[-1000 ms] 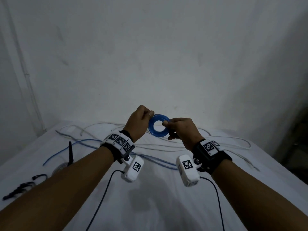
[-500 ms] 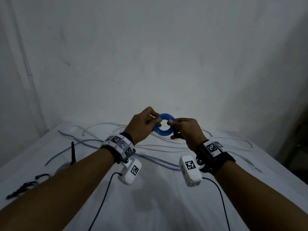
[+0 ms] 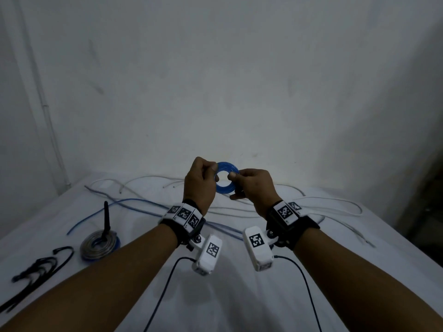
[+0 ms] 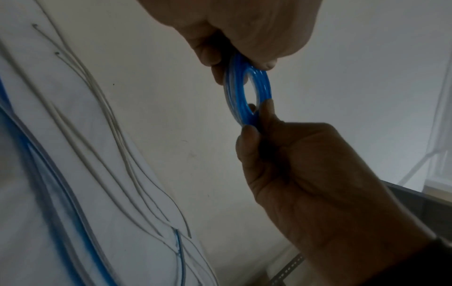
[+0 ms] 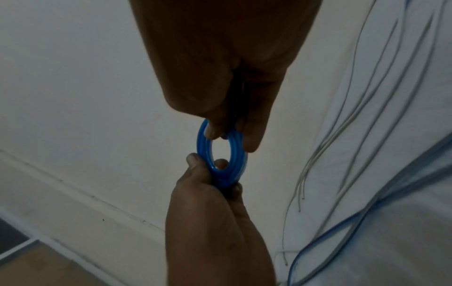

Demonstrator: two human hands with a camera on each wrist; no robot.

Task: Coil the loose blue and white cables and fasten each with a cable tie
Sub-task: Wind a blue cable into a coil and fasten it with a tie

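Observation:
A small tight coil of blue cable (image 3: 226,188) is held upright above the table, in front of the wall. My left hand (image 3: 213,174) pinches its left rim and my right hand (image 3: 233,185) pinches its right rim. In the left wrist view my left fingers (image 4: 266,64) grip the blue coil (image 4: 263,87) at the top, and the right hand (image 4: 305,174) holds it from below. In the right wrist view something dark runs between my right fingers (image 5: 252,139) above the coil (image 5: 238,154); I cannot tell what it is.
Loose blue cable (image 3: 143,203) and several white cables (image 3: 330,202) trail over the white table beneath the hands. At the left lies a wound cable bundle (image 3: 98,244) with a black tie (image 3: 106,219) sticking up. Spare black cable ties (image 3: 36,269) lie at the far left.
Both hands have kept hold of the blue coil at about the same height. The left fingers have shifted on its rim, from reaching across it to pinching its left side.

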